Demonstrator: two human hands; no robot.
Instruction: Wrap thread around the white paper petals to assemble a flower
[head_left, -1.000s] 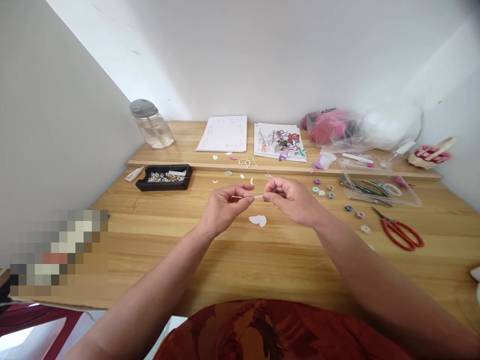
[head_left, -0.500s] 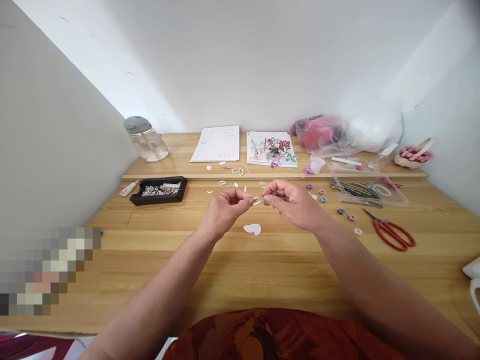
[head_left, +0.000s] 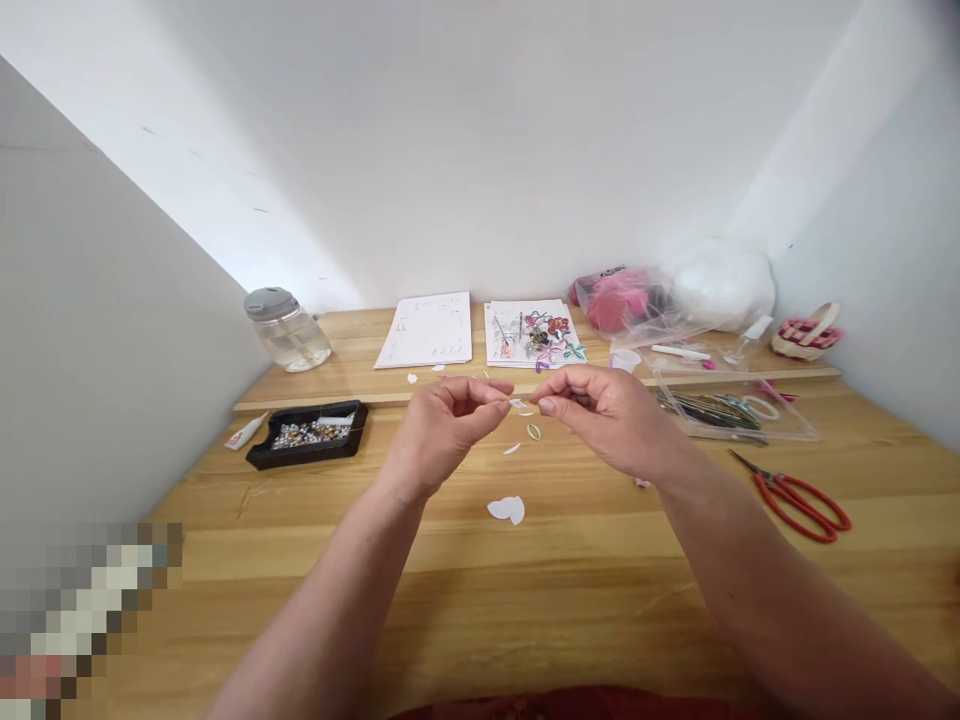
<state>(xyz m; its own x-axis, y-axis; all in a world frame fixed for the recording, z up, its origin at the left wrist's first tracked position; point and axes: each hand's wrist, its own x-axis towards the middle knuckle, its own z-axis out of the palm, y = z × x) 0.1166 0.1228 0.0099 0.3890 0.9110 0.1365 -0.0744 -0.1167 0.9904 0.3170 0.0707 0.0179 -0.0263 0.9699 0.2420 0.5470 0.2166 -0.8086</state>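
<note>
Pinching a white scrap in the left hand, poising the right hand just beside, with its grip's contents impossible to tell, over the desk, beyond white cutouts!

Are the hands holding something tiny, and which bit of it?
The left hand pinches a small white piece by its left end. Whether the right hand holds anything is too small to tell.

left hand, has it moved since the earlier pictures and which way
Yes: the left hand now shows closer to the front edge of the raised shelf; whether it lifted or reached forward, one view cannot tell.
</note>
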